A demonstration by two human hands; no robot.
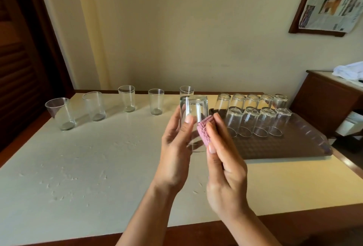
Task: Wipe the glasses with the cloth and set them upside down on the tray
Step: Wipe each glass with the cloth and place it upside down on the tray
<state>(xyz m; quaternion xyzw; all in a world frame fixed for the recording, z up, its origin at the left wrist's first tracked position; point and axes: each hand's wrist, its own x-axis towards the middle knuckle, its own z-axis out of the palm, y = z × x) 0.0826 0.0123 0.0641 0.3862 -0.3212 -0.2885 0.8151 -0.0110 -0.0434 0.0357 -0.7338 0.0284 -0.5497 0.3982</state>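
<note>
- Holding a glass (193, 120) base-up above the table (98, 163), the left hand (174, 153) curls its fingers and thumb round it.
- The right hand (224, 169) pinches a pink cloth (205, 130) and presses it against the glass's side.
- Nine glasses stand upside down in two rows on the tray (284, 147) to the right.
- Five upright glasses stand along the table's far edge.

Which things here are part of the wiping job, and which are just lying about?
Job: held glass in the left hand; pink cloth in the right hand; five upright glasses on the table; tray with nine upturned glasses.

Lying about: newspaper on the wall; white cloth on the side cabinet.
</note>
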